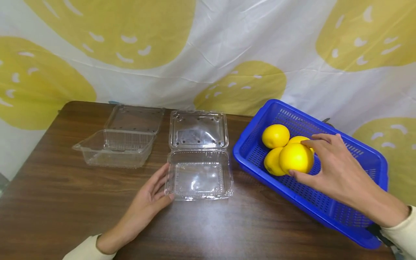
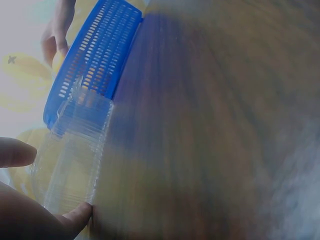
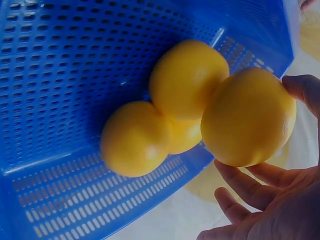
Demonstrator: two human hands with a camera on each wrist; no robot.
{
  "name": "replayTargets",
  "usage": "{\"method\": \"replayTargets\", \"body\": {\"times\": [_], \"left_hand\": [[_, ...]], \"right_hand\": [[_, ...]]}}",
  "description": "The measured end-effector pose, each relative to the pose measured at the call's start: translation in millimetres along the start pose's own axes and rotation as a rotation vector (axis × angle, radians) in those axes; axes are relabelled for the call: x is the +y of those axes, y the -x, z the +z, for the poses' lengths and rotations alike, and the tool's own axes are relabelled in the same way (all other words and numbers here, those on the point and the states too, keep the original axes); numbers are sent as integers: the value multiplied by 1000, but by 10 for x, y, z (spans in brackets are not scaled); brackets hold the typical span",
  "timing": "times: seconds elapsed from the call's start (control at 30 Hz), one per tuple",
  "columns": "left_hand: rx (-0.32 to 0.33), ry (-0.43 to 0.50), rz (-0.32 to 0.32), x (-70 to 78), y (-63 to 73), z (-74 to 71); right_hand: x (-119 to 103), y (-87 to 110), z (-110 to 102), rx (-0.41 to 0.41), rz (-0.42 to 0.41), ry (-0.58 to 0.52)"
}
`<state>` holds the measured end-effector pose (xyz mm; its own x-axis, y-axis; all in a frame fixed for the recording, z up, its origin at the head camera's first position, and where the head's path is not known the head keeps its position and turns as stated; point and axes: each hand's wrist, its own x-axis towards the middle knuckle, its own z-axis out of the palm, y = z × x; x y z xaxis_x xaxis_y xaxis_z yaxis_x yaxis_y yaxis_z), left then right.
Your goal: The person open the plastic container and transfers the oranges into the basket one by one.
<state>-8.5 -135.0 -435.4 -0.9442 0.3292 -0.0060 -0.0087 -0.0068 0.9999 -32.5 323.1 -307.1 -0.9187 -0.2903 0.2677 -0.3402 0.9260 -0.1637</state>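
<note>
My right hand point(image 1: 338, 169) holds a yellow citrus fruit point(image 1: 296, 159) between thumb and fingers, above the blue basket point(image 1: 302, 202). Several more of these fruits point(image 1: 275, 136) lie together at the basket's left end; the right wrist view shows them beside the held fruit point(image 3: 248, 117). With its thumb at the front corner and fingers along the side, my left hand point(image 1: 146, 204) touches the left side of a clear plastic container point(image 1: 199, 177). This container stands with its lid point(image 1: 199, 130) folded back flat behind it, and no fruit is inside.
Left of it, a second clear container point(image 1: 113, 150) stands with its lid point(image 1: 136, 119) folded back. Both are on a dark wooden table point(image 1: 81, 202). A white curtain point(image 1: 227, 39) with yellow shapes hangs behind the table.
</note>
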Motion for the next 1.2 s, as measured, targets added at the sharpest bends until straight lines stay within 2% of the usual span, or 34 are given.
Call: {"method": "replayTargets", "body": {"times": [0.27,0.53,0.8,1.2], "left_hand": [[1,-2,1,0,-1,-7],[-4,-4,4,-10,-5,-4],[0,9,-17,-2,-10,-2],[-1,9,-10,-3,-9,-3]], "right_hand": [[112,95,-18,-26,45,16],[227,184,-11,-26,30,51],[297,245,19,-64,45,87],[354,298,100,-81,17,80]]}}
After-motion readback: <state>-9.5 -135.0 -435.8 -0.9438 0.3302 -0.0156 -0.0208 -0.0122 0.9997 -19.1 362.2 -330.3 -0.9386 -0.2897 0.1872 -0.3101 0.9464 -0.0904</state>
